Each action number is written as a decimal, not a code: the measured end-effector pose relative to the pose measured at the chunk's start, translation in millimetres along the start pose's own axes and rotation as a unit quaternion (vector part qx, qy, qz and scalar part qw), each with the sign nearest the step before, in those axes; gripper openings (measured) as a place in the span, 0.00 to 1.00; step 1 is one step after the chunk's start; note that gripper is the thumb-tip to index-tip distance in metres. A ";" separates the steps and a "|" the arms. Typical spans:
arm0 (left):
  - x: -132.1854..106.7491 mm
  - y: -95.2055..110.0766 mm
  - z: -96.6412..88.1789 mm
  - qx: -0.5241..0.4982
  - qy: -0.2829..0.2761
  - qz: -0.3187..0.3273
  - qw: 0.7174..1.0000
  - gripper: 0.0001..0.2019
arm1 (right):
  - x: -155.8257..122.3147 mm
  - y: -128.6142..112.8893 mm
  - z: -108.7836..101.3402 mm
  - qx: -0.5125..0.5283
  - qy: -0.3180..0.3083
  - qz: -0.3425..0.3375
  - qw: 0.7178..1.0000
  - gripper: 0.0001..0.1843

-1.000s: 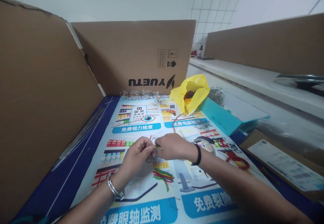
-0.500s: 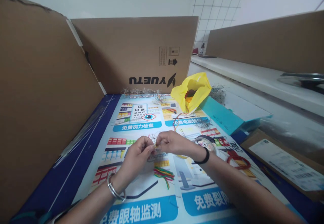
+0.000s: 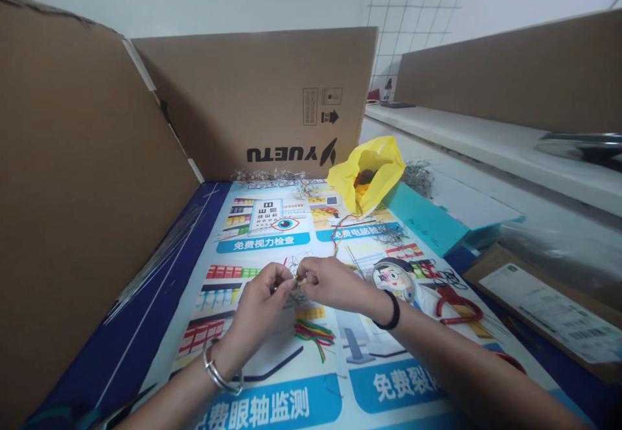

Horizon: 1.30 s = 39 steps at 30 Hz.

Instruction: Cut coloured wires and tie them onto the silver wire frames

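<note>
Because the piece between my fingers is so small, I pinch it from both sides, presumably to keep it steady: my left hand (image 3: 267,291) closes thumb and fingertips on the small yellow piece (image 3: 299,280), and my right hand (image 3: 328,280) nips it too, fingers curled. It sits where my fingertips meet, just in front of a wire tangle (image 3: 294,262), its shape mostly hidden. Coloured strands (image 3: 313,334) lie loose near my hands, probably for easy reach, and the yellow bag (image 3: 391,161) gapes open, perhaps so its yarn (image 3: 335,239) can trail out freely. Compared with a second ago, my right hand has rolled, showing the thumb and curled fingers its back then hid; my left has hardly shifted, and the strands lie as they did.
</note>
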<state>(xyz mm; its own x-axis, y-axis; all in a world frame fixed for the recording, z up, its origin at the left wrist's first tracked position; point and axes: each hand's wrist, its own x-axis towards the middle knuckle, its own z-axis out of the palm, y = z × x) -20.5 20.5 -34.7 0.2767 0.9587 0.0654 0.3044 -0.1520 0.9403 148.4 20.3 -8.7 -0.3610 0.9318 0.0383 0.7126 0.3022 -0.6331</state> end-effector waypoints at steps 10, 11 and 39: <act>-0.3 2.5 1.9 -0.087 0.023 -0.036 0.995 0.07 | -6.8 -10.1 3.3 -0.070 0.041 0.017 0.997 0.09; -0.4 3.7 2.1 -0.102 0.024 -0.040 0.994 0.07 | -7.2 -9.9 3.5 -0.080 0.039 0.011 0.996 0.09; -1.9 2.1 -2.9 -0.096 0.084 -0.044 0.991 0.08 | -5.2 -2.3 14.8 -0.147 0.085 -0.055 0.984 0.09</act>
<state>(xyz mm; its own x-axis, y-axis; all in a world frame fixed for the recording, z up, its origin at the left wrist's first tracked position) -23.0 19.0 -31.9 0.0953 0.9953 0.0194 0.1379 -0.0325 0.9899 139.8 11.7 -18.9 -0.3573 0.9031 0.2383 0.8272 0.4244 -0.3682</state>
